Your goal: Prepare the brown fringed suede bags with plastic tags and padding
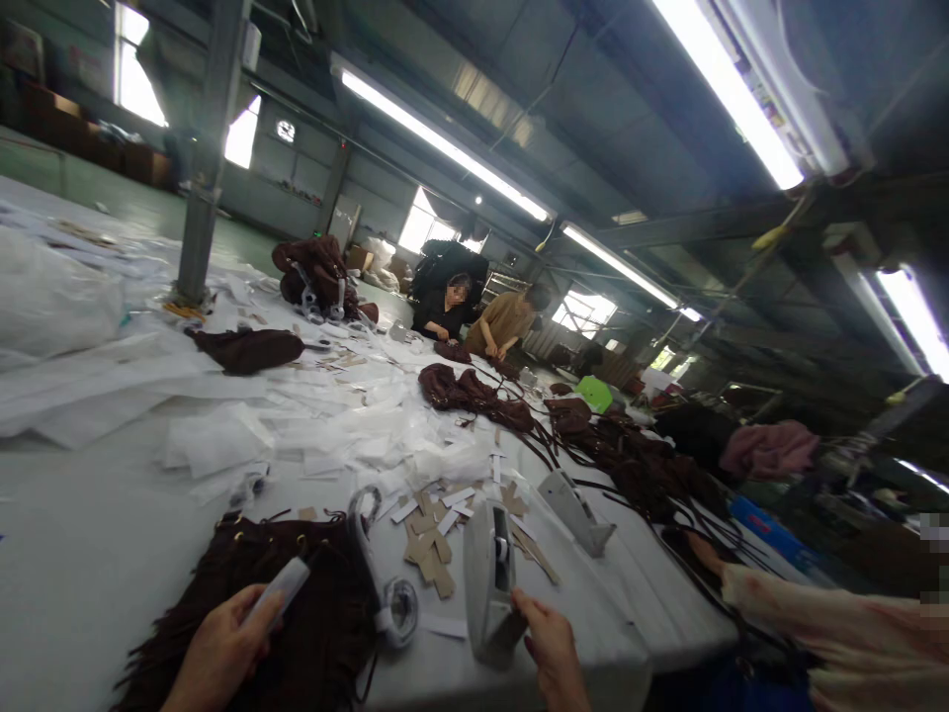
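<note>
My left hand (226, 643) is closed around a small whitish translucent piece (286, 583), held over a dark brown fringed bag (311, 633) at the lower left. A wrapped strap with a ring-shaped end (400, 611) lies along the bag's right side. At the lower middle, my right hand (547, 638) is at the right side of a grey tape dispenser (481, 583), fingertips at its edge. Whether the fingers pinch a bit of tape is too small to tell. Beige and white card strips (428, 554) lie left of the dispenser.
A second dispenser (576, 509) stands farther right. Crumpled white wrapping (356, 435) covers the middle of the table (66, 554). Brown bags (481, 400) line the right side, near another person's sleeve (822, 613). Two people work at the far end; a metal post (208, 158) rises at left.
</note>
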The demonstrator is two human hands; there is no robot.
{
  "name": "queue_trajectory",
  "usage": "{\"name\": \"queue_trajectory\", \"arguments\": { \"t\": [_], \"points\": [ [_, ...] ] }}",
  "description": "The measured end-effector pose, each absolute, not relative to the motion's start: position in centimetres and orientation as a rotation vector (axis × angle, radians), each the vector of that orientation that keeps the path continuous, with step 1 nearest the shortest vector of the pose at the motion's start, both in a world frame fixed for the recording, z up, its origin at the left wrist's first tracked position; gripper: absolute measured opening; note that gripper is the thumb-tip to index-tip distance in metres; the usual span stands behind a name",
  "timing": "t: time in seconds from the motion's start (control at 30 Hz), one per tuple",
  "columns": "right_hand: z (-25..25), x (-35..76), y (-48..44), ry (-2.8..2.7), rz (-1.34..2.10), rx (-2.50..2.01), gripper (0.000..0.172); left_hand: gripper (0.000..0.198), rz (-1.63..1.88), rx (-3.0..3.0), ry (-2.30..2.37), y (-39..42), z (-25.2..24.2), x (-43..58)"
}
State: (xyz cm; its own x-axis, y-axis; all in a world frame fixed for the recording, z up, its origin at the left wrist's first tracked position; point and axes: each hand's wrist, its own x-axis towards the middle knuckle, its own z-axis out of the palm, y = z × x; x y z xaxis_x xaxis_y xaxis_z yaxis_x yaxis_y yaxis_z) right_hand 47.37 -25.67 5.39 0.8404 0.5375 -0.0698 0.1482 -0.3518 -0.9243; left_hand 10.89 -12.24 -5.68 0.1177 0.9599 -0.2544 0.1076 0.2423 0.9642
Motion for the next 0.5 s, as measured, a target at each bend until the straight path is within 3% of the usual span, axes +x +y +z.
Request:
{"name": "queue_trajectory", "arguments": {
  "t": [0.37,0.5],
  "points": [
    [2.4,46.2,-29.5,-0.426,0.372,-1.906,0.050,0.067,0.805,1.107,1.261,-12.2,-4.6,10.2],
    [0.0,45.4,-30.7,-0.465,0.326,-1.993,0.046,0.065,0.862,1.153,1.243,-12.3,-5.2,10.3]
  ]
}}
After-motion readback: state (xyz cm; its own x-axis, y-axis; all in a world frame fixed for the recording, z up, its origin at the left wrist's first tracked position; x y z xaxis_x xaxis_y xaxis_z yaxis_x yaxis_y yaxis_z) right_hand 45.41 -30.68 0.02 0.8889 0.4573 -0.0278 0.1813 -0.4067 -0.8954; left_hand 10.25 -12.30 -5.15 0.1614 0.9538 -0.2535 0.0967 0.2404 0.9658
